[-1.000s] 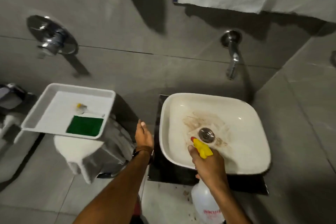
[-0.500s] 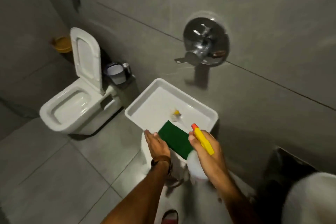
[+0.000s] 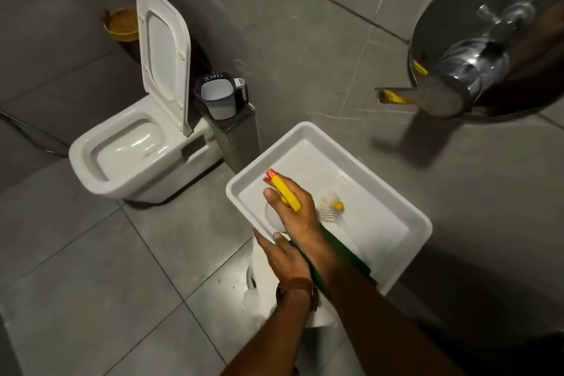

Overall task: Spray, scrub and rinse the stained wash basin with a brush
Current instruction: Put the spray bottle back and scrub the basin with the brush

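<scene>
My right hand (image 3: pixel 297 214) grips the spray bottle (image 3: pixel 282 192) by its yellow trigger head and holds it inside the white tray (image 3: pixel 412 241), near the tray's left corner. A white-bristled brush with a yellow tip (image 3: pixel 331 207) lies in the tray just right of that hand. A green scrub pad (image 3: pixel 351 256) lies in the tray, mostly under my right forearm. My left hand (image 3: pixel 282 256) rests at the tray's near rim with its fingers apart and holds nothing. The stained wash basin is out of view.
The tray sits on a white stand (image 3: pixel 262 281). A white toilet (image 3: pixel 128 156) with its lid up stands to the left, a small bin (image 3: pixel 218 98) beside it. A chrome wall valve (image 3: pixel 476 61) juts out at upper right. Grey floor tiles (image 3: pixel 91 284) spread at lower left.
The view turned left from the wash basin to the tray. My right hand carried the spray bottle from over the basin into the tray; my left hand came to the tray's rim.
</scene>
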{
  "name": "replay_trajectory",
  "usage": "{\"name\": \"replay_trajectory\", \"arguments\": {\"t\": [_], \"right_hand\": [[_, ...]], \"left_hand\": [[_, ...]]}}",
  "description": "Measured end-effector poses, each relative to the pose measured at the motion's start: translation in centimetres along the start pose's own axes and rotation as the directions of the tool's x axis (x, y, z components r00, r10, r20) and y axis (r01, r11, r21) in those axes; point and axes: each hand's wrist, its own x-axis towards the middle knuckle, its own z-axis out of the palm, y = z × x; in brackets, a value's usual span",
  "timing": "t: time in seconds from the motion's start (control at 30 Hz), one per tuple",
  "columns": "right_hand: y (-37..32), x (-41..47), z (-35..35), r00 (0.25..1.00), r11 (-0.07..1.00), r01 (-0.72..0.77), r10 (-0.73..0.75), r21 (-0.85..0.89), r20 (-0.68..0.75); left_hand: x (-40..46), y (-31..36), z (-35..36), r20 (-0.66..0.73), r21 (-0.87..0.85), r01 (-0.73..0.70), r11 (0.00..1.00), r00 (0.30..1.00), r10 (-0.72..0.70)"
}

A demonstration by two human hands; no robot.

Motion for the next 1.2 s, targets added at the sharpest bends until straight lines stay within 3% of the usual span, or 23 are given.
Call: {"name": "replay_trajectory", "arguments": {"t": [0.13,0.27,0.33,0.4,0.43,0.5,0.53,0.57,0.63,0.8,0.97,1.2], "right_hand": [[0.3,2.2,-0.1,0.996,0.995,0.022,-0.014,-0.095,0.085],[1.5,1.3,-3.5,0.993,0.91,0.078,-0.037,-0.407,0.11],[2.5,-0.3,-6.6,0.982,0.787,0.079,-0.167,-0.612,-0.086],[3.9,-2.4,-9.7,0.902,0.654,-0.107,-0.253,-0.749,-0.35],[4.6,-3.3,-10.8,0.873,0.566,-0.241,-0.228,-0.788,-0.431],[5.8,-4.5,-11.9,0.89,0.322,-0.413,-0.056,-0.852,-0.453],[6.2,-4.8,-12.0,0.904,0.205,-0.424,0.034,-0.882,-0.426],[6.3,-4.9,-11.9,0.912,0.122,-0.41,0.091,-0.904,-0.401],[5.9,-5.0,-11.7,0.921,0.064,-0.383,0.102,-0.922,-0.376],[2.6,-6.7,-12.5,0.929,0.24,-0.369,0.058,-0.898,-0.366],[-1.7,-13.1,-14.9,0.877,0.461,-0.449,0.063,-0.766,-0.477],[-6.5,-26.5,-20.8,0.81,0.584,-0.49,0.029,-0.648,-0.586]], "left_hand": [[0.1,-0.7,0.6,-0.046,0.015,-0.06,0.998,0.997,0.061],[0.5,-1.2,0.6,-0.068,-0.004,-0.064,0.998,0.996,0.063],[0.7,-1.2,0.6,-0.073,-0.014,-0.059,0.998,0.996,0.058],[0.8,-1.3,0.5,-0.078,-0.013,-0.067,0.998,0.995,0.066],[0.8,-1.3,0.6,-0.077,-0.01,-0.07,0.998,0.995,0.069],[0.6,-1.3,0.5,-0.064,0.001,-0.073,0.997,0.995,0.073],[0.6,-1.3,0.3,-0.055,0.01,-0.074,0.997,0.996,0.075],[0.7,-1.4,0.1,-0.043,0.025,-0.079,0.997,0.996,0.08],[0.6,-1.5,-0.5,-0.013,0.069,-0.104,0.992,0.994,0.105],[-2.0,-0.7,-2.5,0.096,0.168,-0.245,0.955,0.968,0.232],[-9.2,1.0,-2.6,0.265,0.141,-0.33,0.933,0.921,0.286],[-24.1,0.5,-2.2,0.566,0.021,-0.488,0.873,0.725,0.392]]}}
